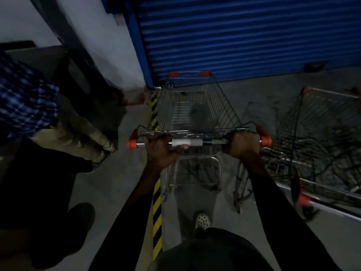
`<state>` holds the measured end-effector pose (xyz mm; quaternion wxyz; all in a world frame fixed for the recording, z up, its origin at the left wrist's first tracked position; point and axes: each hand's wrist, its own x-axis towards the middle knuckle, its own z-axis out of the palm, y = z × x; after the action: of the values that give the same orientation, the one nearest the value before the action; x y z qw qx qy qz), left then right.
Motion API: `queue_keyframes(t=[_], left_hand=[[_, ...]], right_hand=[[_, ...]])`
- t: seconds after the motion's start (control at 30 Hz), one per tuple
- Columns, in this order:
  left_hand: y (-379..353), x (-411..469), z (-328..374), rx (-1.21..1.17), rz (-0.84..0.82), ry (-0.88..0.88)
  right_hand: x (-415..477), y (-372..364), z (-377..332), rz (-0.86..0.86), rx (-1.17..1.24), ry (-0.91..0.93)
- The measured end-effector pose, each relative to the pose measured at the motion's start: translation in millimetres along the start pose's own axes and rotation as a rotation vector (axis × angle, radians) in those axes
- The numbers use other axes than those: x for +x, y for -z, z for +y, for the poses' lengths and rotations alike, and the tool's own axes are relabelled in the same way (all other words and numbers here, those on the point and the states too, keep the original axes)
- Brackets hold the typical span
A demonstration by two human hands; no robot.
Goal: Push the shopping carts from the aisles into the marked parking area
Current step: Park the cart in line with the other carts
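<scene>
An empty wire shopping cart (195,106) with orange corner caps stands straight ahead, its front close to a blue roller shutter (234,36). My left hand (159,149) grips the left part of the cart's handle bar (186,142). My right hand (242,142) grips the right part of the same bar. A yellow-and-black striped floor line (156,208) runs along the cart's left side, and the cart sits just right of it. A second empty cart (322,137) stands to the right, angled toward me.
Another person in a blue checked shirt (25,100) and light trousers stands close on the left. A white wall and a dark cabinet lie behind them. My foot in a white perforated shoe (202,221) is on the grey concrete floor (259,98).
</scene>
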<state>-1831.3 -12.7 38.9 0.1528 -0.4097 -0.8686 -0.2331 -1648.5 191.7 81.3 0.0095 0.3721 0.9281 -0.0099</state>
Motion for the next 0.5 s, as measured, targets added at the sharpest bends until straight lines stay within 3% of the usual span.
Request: queue_keyframes(t=[0.13, 0.27, 0.37, 0.5], left_hand=[[-21.2, 39.6, 4.4, 0.029, -0.064, 0.059], [-42.5, 55.6, 6.5, 0.025, -0.119, 0.098], [-50.9, 56.8, 6.2, 0.057, -0.229, 0.138], [-68.1, 28.2, -7.6, 0.013, -0.218, 0.103]], right_hand=[[46.6, 0.7, 13.1, 0.077, 0.000, 0.037], [71.2, 6.5, 13.9, -0.105, -0.013, 0.044], [78.1, -2.9, 17.6, -0.114, -0.006, 0.045], [69.7, -40.3, 25.6, -0.178, 0.079, 0.108]])
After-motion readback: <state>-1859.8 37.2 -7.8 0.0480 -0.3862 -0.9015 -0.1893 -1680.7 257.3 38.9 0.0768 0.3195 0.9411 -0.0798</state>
